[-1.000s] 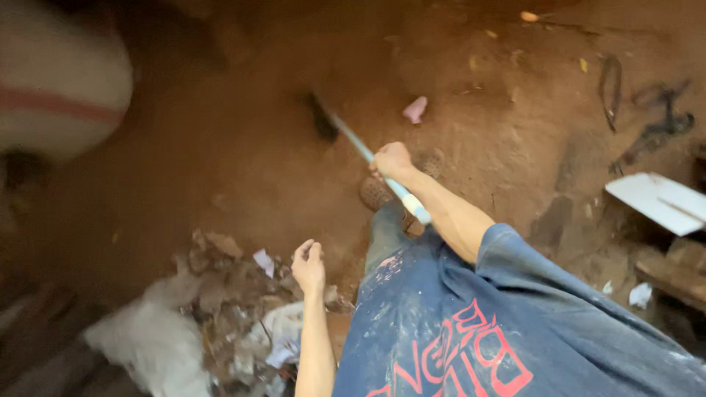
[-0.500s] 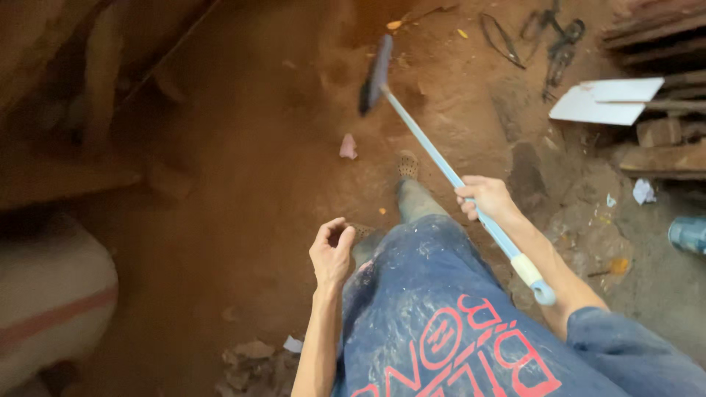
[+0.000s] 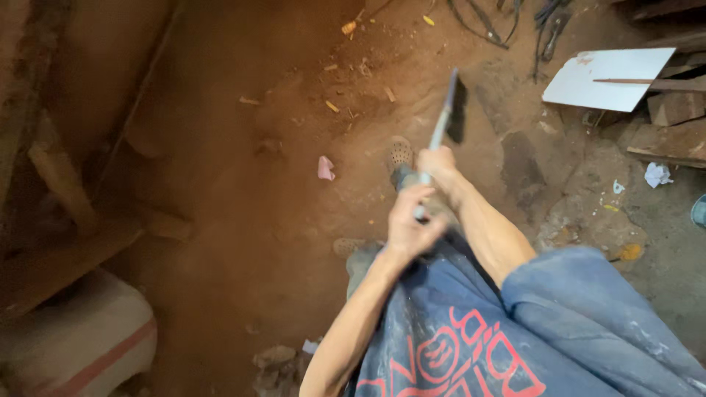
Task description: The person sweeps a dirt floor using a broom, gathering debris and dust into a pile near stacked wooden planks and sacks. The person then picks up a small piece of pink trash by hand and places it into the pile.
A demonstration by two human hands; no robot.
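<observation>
Fingers (image 3: pixel 412 224) of the left hand (image 3: pixel 408 228) are wrapped round the lower end of the pale blue handle (image 3: pixel 439 129), a change from half a second ago, when that hand hung free with its fingers loosely curled. Just beyond it the right hand (image 3: pixel 439 163) is clenched on the same shaft, so the tool is now held two-handed. Past both hands the handle rises to the dark head (image 3: pixel 457 110), now lifted above the reddish dirt floor (image 3: pixel 243 220) (it hung farther out moments back). A foot in a perforated shoe (image 3: pixel 399 154) stands beside the hands. Farther off lie a pink scrap (image 3: pixel 325 168), a white board (image 3: pixel 607 77) and tangled wires (image 3: pixel 515 22).
</observation>
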